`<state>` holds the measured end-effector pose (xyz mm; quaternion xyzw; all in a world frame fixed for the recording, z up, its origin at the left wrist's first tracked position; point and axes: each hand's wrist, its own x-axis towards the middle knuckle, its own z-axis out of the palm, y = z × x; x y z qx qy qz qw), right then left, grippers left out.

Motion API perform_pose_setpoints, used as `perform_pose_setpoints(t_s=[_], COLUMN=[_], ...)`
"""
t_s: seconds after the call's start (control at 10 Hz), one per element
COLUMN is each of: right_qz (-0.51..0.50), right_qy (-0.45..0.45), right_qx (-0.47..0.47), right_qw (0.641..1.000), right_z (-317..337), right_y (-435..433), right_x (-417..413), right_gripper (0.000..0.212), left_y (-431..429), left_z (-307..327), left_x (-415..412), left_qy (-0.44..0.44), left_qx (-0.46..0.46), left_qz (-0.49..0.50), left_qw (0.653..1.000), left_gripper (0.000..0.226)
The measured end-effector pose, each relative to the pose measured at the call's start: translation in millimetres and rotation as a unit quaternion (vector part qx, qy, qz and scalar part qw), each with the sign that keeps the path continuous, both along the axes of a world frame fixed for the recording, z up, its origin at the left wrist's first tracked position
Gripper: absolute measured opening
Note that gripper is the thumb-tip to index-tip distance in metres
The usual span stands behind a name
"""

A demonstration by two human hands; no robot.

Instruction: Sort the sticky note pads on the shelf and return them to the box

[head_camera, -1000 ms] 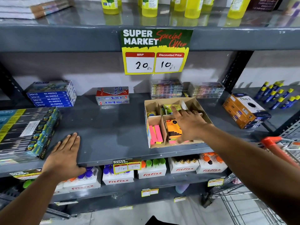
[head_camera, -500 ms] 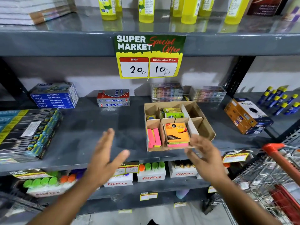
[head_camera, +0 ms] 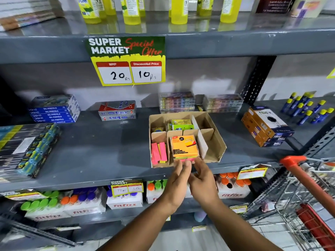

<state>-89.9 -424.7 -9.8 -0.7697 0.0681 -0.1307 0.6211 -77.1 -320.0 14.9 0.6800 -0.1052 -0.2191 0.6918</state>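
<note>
A brown cardboard box (head_camera: 214,150) with dividers stands on the grey middle shelf (head_camera: 101,151). Its front middle compartment holds an orange sticky note pad (head_camera: 184,145) on a stack. Pink and yellow strip notes (head_camera: 159,153) lie in the front left compartment, and green pads (head_camera: 182,125) sit in the back middle one. The two right compartments look bare. My left hand (head_camera: 178,180) and my right hand (head_camera: 203,180) meet side by side just below the box's front edge. Their fingertips reach the front of the orange stack. Neither hand holds anything.
Blue pastel boxes (head_camera: 54,110), a red and silver box (head_camera: 117,110), stacked clear cases (head_camera: 176,102) and orange boxes (head_camera: 266,126) share the shelf. Pencil packs (head_camera: 25,149) lie at the left. A shopping trolley with an orange handle (head_camera: 308,178) stands at the right.
My right hand left the box and both hands came together in front of it. The left hand lifted off the shelf edge and moved right. The view tilted slightly down.
</note>
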Motion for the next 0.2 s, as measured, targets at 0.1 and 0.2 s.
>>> perform_pose_setpoints(t_s=[0.1,0.2], right_qz=[0.004,-0.002], right_qy=[-0.01,-0.007], right_qx=[-0.001,0.022], right_qw=[1.0,1.0], right_z=[1.5,5.9], right_y=[0.6,0.4], right_x=[-1.8,-3.3], right_gripper=[0.041,0.042], left_y=[-3.3,-6.2], left_z=[2.6,1.1], left_x=[-2.9,-3.0], left_qy=[-0.001,-0.027], left_qx=[-0.008,-0.024], left_qz=[0.015,0.007], left_qw=[1.0,0.999], left_gripper=[0.035,0.039])
